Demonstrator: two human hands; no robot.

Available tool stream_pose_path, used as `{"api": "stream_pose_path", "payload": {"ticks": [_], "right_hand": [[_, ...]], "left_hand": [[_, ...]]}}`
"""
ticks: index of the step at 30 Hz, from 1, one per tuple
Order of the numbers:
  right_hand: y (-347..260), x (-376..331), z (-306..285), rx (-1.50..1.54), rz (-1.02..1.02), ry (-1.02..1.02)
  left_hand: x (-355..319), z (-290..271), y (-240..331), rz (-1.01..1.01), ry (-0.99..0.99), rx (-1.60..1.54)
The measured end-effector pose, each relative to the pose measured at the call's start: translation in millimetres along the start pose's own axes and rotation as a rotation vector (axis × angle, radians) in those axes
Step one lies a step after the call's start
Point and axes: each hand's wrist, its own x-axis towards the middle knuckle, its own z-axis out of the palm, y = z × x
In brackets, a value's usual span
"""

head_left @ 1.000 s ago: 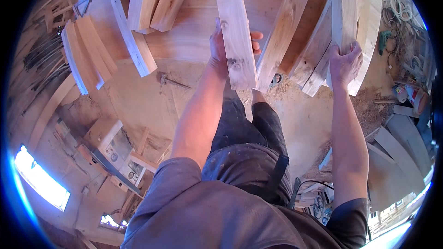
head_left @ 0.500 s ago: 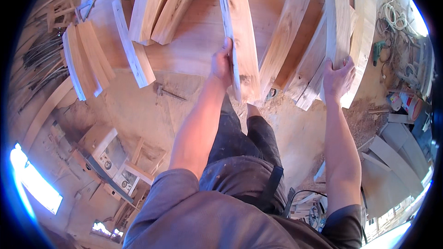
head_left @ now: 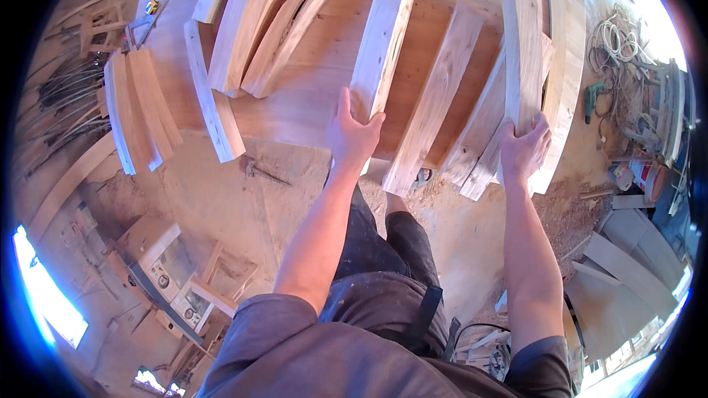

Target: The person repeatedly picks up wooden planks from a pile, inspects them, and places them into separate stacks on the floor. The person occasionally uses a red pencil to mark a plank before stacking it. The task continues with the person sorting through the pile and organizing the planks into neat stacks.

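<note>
At the near end of a thick pale wooden beam, my left hand grips with the thumb on one side and the fingers on the other. This beam lies angled over the wooden tabletop, and its lower end is partly hidden by the hand. On the right, my right hand is closed round the near end of a knotty wooden board. Another wooden plank rests between my two hands, its near end jutting past the table edge. A further plank lies just left of my right hand, partly under the held board.
Several long beams stand at the table's left, beside shorter boards. A tape measure sits at the far left. On the floor are a clamp, a green power drill, coiled cable and a machine.
My left hand has turned its beam over, so a different face shows and it leans right. The right hand has shifted its board slightly left. The whole view has moved a little.
</note>
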Motion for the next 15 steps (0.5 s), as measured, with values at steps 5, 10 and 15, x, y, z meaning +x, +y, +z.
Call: {"api": "stream_pose_path", "payload": {"ticks": [5,10,15], "right_hand": [[0.5,-0.4,1.0,0.023,0.01,0.001],[4.1,-0.4,3.6,0.006,-0.002,0.02],[1.0,-0.3,-1.5,0.008,0.02,-0.016]], "left_hand": [[4.3,-0.8,-13.8,0.109,-0.01,0.176],[-16.6,2.7,-23.0,0.1,-0.004,0.221],[-77.3,-1.0,-72.6,0.067,0.028,0.243]]}}
